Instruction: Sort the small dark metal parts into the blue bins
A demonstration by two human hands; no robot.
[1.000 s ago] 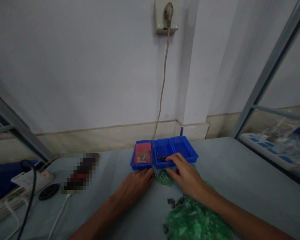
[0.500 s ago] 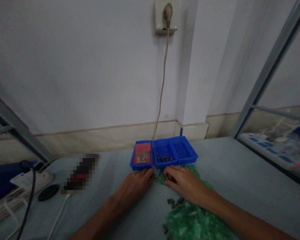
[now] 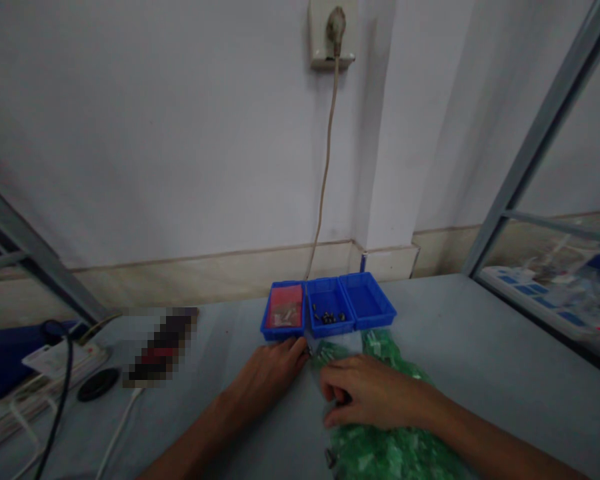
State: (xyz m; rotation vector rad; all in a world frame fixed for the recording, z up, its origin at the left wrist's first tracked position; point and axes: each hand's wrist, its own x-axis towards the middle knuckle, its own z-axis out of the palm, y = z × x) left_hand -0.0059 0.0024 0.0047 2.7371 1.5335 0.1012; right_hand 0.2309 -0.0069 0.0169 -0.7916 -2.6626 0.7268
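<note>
The left hand rests on the desk in front of the left tray, its thumb and fingers drawn narrow at a small metal piece; whether the piece is gripped or only touched cannot be told. The piece lies between the left hand and the packet, too small for its axis to be read. The packet, of thin green film, lies flat on the desk before the middle tray, its long axis running roughly left to right; pale, slender contents show through it, slanting away from the wearer. The right hand lies palm down between the packet and the green bag, thumb and fingers curled to a narrow gap, pointing left; a dark patch shows in the gap, but its nature cannot be told. The bag is crumpled, translucent and glossy, with whitish glints; its long axis slopes from a narrower end near the right tray toward the near edge, lower right. A grey metal part sits at its left side. Dark, shiny parts lie clustered in the near half of the middle tray. The left tray holds a red sheet and a clear pouch.
</note>
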